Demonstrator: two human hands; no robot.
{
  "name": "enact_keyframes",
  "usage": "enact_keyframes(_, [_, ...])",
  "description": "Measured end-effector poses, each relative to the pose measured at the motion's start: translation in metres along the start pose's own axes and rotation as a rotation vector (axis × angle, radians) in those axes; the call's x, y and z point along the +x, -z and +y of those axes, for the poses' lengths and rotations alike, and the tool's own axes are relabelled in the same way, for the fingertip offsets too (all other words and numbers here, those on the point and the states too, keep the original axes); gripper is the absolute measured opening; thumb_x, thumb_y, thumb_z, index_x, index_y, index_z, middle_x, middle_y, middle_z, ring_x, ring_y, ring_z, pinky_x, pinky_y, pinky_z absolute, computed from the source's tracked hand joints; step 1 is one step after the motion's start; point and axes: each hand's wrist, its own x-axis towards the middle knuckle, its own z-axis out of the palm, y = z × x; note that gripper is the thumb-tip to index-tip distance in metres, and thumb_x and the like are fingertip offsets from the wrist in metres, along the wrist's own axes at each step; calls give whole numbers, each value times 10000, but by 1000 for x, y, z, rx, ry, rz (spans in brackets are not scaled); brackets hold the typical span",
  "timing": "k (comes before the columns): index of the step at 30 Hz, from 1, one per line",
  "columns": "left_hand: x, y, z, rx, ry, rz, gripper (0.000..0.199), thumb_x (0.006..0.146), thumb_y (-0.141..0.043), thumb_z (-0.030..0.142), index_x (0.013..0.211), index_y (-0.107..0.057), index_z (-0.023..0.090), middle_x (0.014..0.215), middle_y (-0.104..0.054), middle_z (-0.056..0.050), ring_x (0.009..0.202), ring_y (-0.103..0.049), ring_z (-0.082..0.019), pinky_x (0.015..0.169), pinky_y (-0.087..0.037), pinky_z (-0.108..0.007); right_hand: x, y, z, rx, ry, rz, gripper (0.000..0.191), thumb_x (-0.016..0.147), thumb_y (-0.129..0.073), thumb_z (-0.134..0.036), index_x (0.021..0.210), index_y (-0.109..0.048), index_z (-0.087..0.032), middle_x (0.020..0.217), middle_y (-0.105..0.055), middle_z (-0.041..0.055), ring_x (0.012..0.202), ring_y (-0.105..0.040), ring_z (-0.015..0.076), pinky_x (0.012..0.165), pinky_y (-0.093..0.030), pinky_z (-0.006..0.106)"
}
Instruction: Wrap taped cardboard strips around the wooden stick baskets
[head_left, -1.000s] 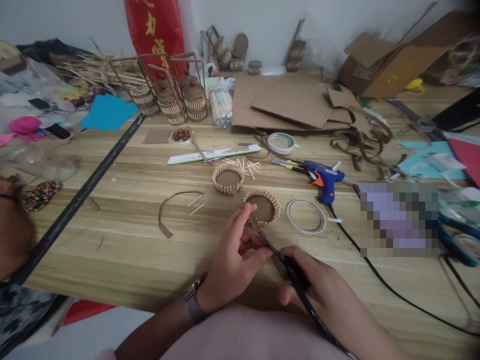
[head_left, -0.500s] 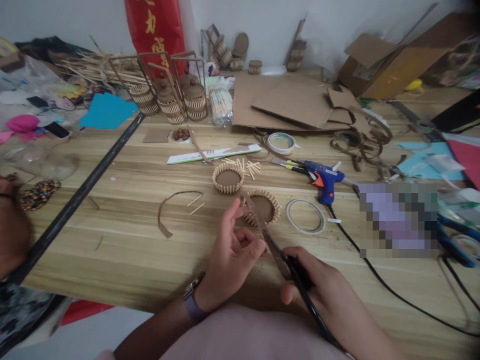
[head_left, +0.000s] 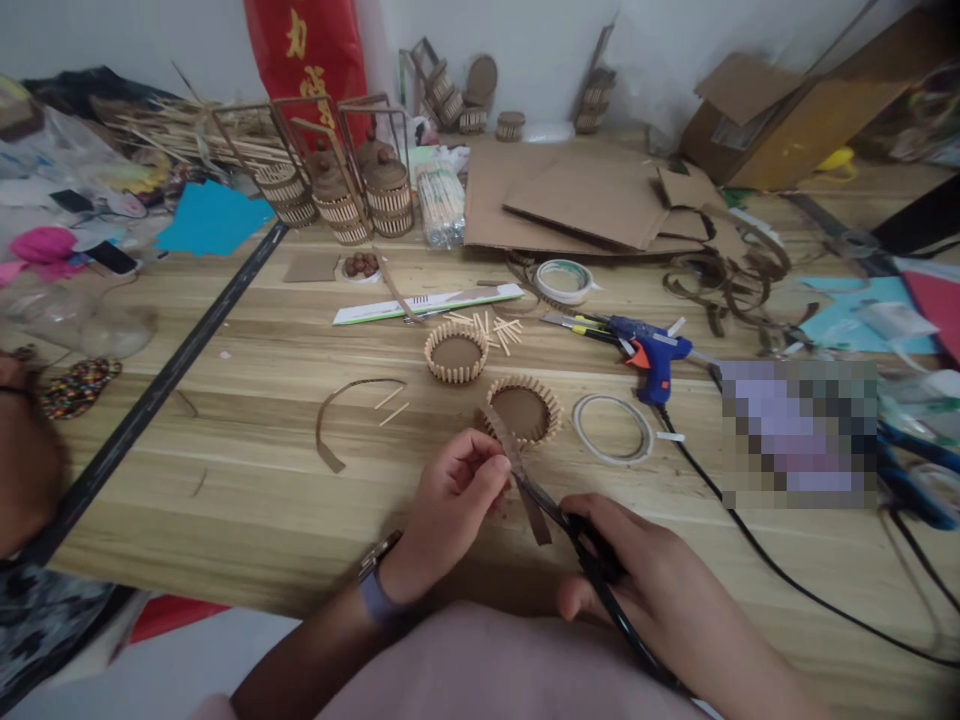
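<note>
My left hand has thumb and fingers pinched on a narrow brown cardboard strip, which slants across the scissors' tips. My right hand grips the black-handled scissors, their blades pointing up-left at the strip close to my left fingertips. Just beyond lies a round cardboard base ringed with short wooden sticks; the strip's far end overlaps its near left rim in view. A second stick-ringed base sits behind it. Left of them a curved cardboard strip rests by two loose sticks.
A blue glue gun lies to the right, its black cord running along the table's right side. Tape rolls, cardboard sheets and small stick lanterns stand or lie farther back. Another person's arm is at the left edge.
My left hand has closed from loosely spread fingers to a pinch on the strip. More of the strip's lower end now shows beside the scissors, which stay nearly in place.
</note>
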Motion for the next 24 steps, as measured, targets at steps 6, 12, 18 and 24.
enact_keyframes(6, [7, 7, -3, -103, 74, -49, 316, 830, -649, 419, 691, -492, 182, 561, -505, 61, 447, -410, -57, 430, -327, -178, -1, 3, 0, -42, 19, -49, 253, 835, -626, -457, 937, -588, -228, 762, -680, 14, 597, -616, 163, 510, -428, 243])
enact_keyframes(12, [6, 6, -3, -231, 79, -76, 351, 818, -713, 439, 726, -506, 171, 626, -614, 24, 493, -549, -81, 454, -444, -181, -5, 1, 7, -96, 14, -44, 232, 836, -639, -370, 1004, -564, -229, 773, -670, -6, 588, -614, 155, 534, -447, 246])
enact_keyframes(18, [5, 2, -1, -308, 151, -114, 428, 766, -771, 497, 760, -506, 161, 616, -629, 23, 497, -599, -92, 498, -513, -199, -5, -1, 14, -114, 31, 4, 281, 824, -670, -430, 988, -563, -230, 731, -655, -14, 570, -615, 158, 518, -449, 245])
enact_keyframes(24, [4, -1, -5, -353, 175, -119, 439, 763, -777, 505, 771, -514, 153, 620, -643, 17, 506, -609, -88, 510, -521, -186, -5, -3, 16, -92, 56, 32, 274, 861, -615, -477, 971, -580, -228, 715, -662, 0, 539, -607, 153, 487, -444, 240])
